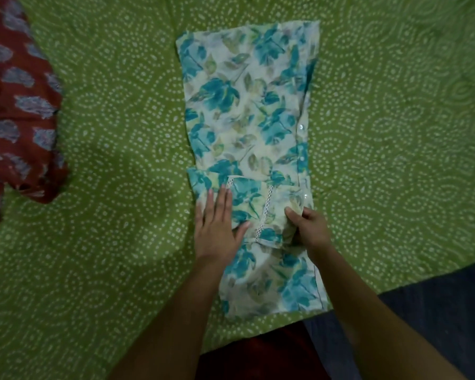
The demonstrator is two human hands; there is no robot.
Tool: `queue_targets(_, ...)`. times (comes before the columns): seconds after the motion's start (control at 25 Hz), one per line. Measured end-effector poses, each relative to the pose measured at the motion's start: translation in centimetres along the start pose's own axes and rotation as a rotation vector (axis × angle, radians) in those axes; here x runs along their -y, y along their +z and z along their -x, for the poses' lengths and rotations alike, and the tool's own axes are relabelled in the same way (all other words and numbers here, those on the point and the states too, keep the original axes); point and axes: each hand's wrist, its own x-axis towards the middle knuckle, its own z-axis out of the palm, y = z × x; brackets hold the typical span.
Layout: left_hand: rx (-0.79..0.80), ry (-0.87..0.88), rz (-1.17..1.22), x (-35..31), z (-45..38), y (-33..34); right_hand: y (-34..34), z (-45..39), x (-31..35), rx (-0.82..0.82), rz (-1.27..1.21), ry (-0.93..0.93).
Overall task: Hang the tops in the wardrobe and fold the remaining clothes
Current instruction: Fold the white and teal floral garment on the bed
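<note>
The floral garment (247,127) lay lengthwise away from her, left hand (220,229) flat on it, right hand (309,229) pinching its folded sleeve.

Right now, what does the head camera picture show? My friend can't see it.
Two hands are folding a white top with blue flowers on a green dotted bedsheet. The left hand presses flat on it while the right hand pinches a fold. A red patterned garment lies far left.
</note>
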Motion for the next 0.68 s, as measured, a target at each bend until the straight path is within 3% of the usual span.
queue_targets(0.12, 0.030, 0.116, -0.077, 1.4, -0.6, 1.0, -0.2, -0.8, -0.7, -0.146, 0.229, -0.139)
queue_targets(0.24, 0.063, 0.252, -0.123, 2.2, -1.3, 1.0, -0.2, -0.6, -0.2, -0.164, 0.607, -0.279)
queue_targets(0.36, 0.074, 0.398, -0.107, 3.1, -1.8, -0.3, -2.0, -0.1, -0.1, -0.125, 0.890, -0.663)
queue_targets(0.44, 0.061, 0.660, -0.152, 4.3, -1.4, -1.0, -5.7, -1.4, -0.6, 0.035, 1.254, -1.076)
queue_targets(0.52, 0.078, 0.896, -0.232, 5.9, -0.7, -0.7, -9.3, -3.4, -0.3, 0.269, 1.657, -1.342)
queue_targets(0.68, 0.094, 0.897, -0.242, 6.2, 0.0, 1.8, -8.1, -6.1, 0.9, 0.651, 1.853, -1.532)
